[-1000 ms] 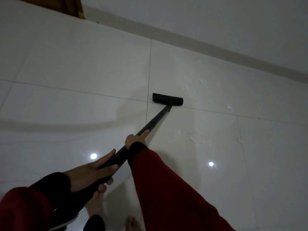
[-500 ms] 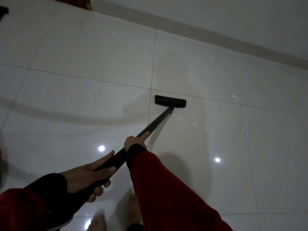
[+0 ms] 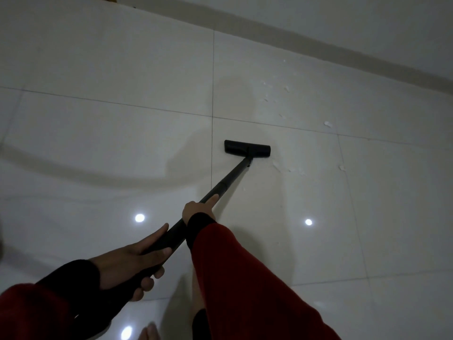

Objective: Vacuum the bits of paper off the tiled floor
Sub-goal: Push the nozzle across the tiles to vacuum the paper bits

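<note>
A black vacuum wand point(image 3: 228, 180) runs from my hands to a flat black floor head point(image 3: 247, 148) resting on the pale tiled floor point(image 3: 122, 143). My left hand point(image 3: 132, 263) grips the lower end of the wand. My right hand point(image 3: 198, 208) grips it higher up, thumb stretched along the tube. White bits of paper point(image 3: 289, 168) lie just right of the head. More paper scraps point(image 3: 272, 94) are scattered on the tile beyond it, and single scraps point(image 3: 328, 124) lie further right.
A grey skirting strip and wall point(image 3: 318, 38) run diagonally across the top right. Ceiling lights reflect as bright spots point(image 3: 139, 217) on the glossy tiles. My bare feet point(image 3: 196, 298) show at the bottom, partly behind my red sleeve.
The floor head has been pulled back toward me across the grout line onto the nearer tile. Fewer scraps lie just behind it. Both hands keep their grip.
</note>
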A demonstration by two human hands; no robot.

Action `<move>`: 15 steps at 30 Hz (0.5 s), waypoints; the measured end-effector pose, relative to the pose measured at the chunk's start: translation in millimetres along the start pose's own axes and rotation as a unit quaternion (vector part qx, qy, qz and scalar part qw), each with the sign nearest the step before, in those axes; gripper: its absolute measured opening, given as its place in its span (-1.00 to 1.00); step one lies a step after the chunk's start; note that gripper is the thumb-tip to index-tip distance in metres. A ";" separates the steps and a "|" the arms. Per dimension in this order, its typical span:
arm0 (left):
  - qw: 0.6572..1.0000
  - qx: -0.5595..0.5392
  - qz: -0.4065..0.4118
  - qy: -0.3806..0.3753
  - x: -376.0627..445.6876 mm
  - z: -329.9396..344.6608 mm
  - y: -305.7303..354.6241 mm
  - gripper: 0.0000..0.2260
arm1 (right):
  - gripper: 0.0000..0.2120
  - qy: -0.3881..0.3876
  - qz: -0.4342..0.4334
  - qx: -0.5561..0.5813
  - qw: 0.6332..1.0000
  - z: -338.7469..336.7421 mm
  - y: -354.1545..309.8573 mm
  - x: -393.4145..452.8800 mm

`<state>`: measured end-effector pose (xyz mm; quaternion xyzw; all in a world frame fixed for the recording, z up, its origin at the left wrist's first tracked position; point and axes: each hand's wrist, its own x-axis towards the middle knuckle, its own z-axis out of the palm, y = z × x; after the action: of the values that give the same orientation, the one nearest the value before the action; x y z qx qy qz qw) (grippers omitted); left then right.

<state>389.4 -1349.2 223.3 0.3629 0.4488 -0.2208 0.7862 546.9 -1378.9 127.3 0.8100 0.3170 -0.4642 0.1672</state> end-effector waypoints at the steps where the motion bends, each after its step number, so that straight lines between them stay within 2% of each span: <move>1: 1.000 -0.003 -0.001 -0.009 -1.2 -0.8 -5.3 -0.44 | -0.71 0.001 0.004 0.003 1.000 6.2 0.8 -2.3; 4: 1.000 0.005 -0.001 -0.028 -5.8 -2.6 -21.8 -0.25 | -0.70 -0.001 0.037 0.040 0.998 23.2 4.0 -13.7; 8: 1.000 0.022 -0.005 -0.020 -13.7 -2.2 -46.0 -0.45 | -0.69 0.001 0.056 0.081 0.995 50.8 4.5 -29.3; 11: 0.999 0.037 -0.011 -0.023 -22.6 -2.2 -67.4 -0.45 | -0.70 -0.015 0.071 0.103 0.992 73.4 2.5 -37.8; 13: 0.999 0.045 -0.017 -0.023 -26.6 -1.5 -80.7 -0.45 | -0.70 -0.012 0.064 0.052 0.997 86.5 1.3 -45.6; 14: 0.999 0.043 -0.022 -0.025 -29.3 -0.5 -86.4 -0.44 | -0.67 -0.001 0.050 0.036 0.998 92.2 3.1 -54.9; 15: 0.999 0.039 -0.023 -0.030 -32.5 -0.2 -93.2 -0.42 | -0.60 0.006 0.033 0.072 0.997 98.9 1.5 -63.5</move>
<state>310.4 -1408.0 216.6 0.3761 0.4242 -0.2666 0.7794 460.7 -1458.6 131.1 0.8325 0.2566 -0.4757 0.1216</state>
